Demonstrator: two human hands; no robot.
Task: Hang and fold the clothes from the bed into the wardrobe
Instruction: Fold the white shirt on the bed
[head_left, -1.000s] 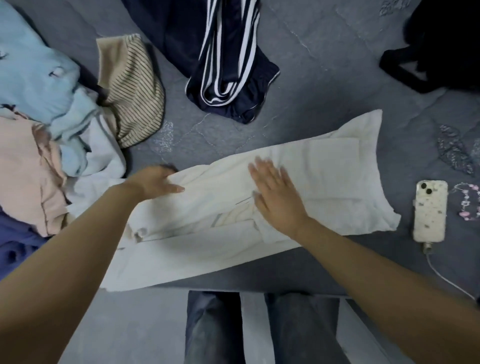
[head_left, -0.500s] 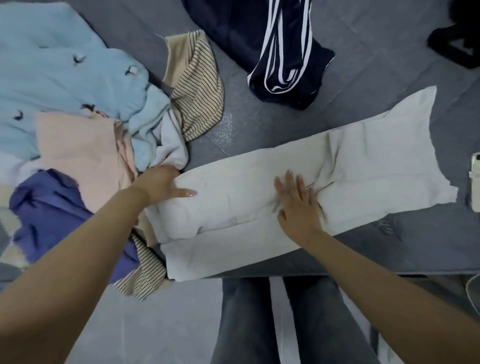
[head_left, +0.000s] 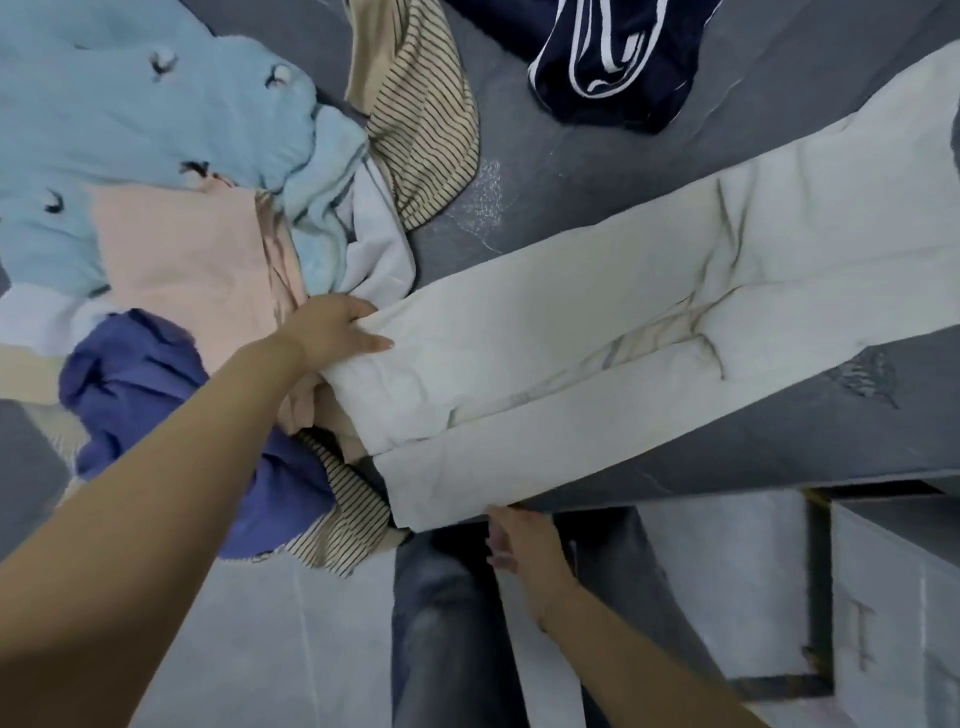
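Observation:
A long cream-white garment (head_left: 597, 332), folded lengthwise, lies diagonally on the grey bed (head_left: 561, 171). Its near end hangs over the bed's front edge. My left hand (head_left: 332, 332) grips the garment's upper left corner, thumb on top and fingers tucked under the cloth. My right hand (head_left: 519, 545) reaches up below the bed's edge, its fingertips at the hanging lower hem; the frame is blurred there and I cannot tell whether it grips the cloth.
A pile of clothes sits at the left: a light blue top (head_left: 156, 114), a peach piece (head_left: 182, 249), a purple garment (head_left: 140, 389), striped beige pieces (head_left: 421, 119). A navy garment with white stripes (head_left: 613, 57) lies at the back. My jeans-clad legs (head_left: 447, 634) stand below.
My right hand left the top of the cream garment and dropped below the bed's edge to the lower hem. My left hand moved from resting on the corner to holding it.

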